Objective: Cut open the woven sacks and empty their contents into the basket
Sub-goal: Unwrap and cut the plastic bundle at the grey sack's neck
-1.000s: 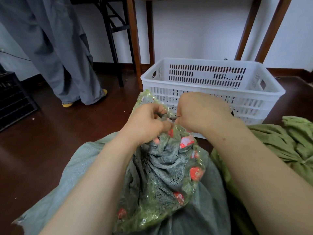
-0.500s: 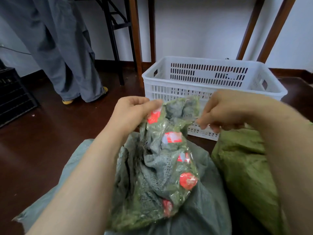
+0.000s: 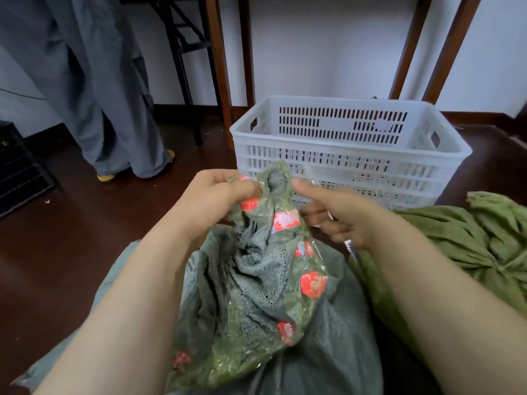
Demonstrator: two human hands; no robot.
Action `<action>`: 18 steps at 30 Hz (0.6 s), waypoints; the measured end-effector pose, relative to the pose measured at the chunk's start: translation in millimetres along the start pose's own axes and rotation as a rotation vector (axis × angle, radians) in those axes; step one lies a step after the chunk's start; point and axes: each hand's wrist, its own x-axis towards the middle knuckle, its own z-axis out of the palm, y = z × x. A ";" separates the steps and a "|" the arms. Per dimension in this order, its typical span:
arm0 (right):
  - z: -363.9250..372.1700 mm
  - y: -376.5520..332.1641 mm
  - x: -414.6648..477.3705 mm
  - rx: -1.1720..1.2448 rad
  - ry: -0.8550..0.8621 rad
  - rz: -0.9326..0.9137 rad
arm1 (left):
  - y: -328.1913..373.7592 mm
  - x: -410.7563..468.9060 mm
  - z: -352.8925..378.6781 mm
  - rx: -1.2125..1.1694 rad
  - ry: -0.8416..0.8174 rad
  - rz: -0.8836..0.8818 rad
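Note:
A clear plastic packet (image 3: 265,286) of grey-green lace with red labels stands up out of the open grey woven sack (image 3: 336,354) in front of me. My left hand (image 3: 211,201) grips the packet's top corner. My right hand (image 3: 336,218) is just to the right of the packet, its thumb stretched toward the packet's top and its fingers curled around a slim pale tool (image 3: 349,246), which is mostly hidden. A green woven sack (image 3: 470,240) lies bunched at the right. The white slotted basket (image 3: 350,158) stands on the floor right behind my hands.
A person in wide grey trousers (image 3: 108,109) stands at the far left on the dark wooden floor (image 3: 71,238). A black crate (image 3: 17,166) sits at the left edge. Wooden table legs (image 3: 219,67) and a dark chair frame rise behind the basket, against a white wall.
My hands were together at the packet's top, then pulled apart. The packet now stands higher, and my right hand has come back close to its top.

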 end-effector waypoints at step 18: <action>22.9 -28.1 -2.9 0.233 0.098 -0.344 | 28.6 -10.1 15.5 0.794 0.032 0.216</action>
